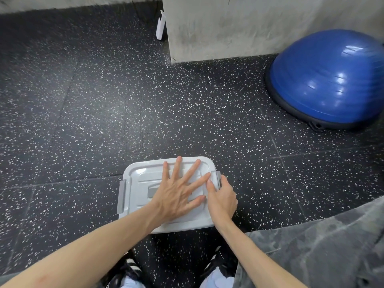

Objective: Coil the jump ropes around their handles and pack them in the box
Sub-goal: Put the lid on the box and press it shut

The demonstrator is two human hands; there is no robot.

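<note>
Floor [104, 111]: dark rubber tiles w/ white specks, filled most of the frame.
Pillar [239, 23]: grey concrete block, top centre-right, stood on the floor.
Balance dome [330, 80]: big blue half-ball on a black base, upper right, just beside the pillar's base.
Grey cloth [324, 250]: mottled grey fabric, lower right corner; couldn't tell what it was.
Box [166, 194]: pale grey plastic, lid on, sat on the floor at lower centre. Contents hidden, so no ropes in sight.
Lid [141, 179]: closed over the box, grey recess in its middle partly under the L palm.
Left hand [178, 190]: flat on the lid, fingers straight & spread, palm down, pressing; forearm came in from lower left.
Right hand [222, 196]: at the box's right edge, fingers curled round the right latch [218, 179], thumb lying on the lid rim.
Left latch [121, 196]: grey clip on the box's left side, lying down against the side, no hand on it.
Shoes [128, 269]: black w/ white stripes, bottom centre, near the box's near edge.
White object [160, 26]: small, upright, top centre, touching the pillar's left face; too small to ID.
</note>
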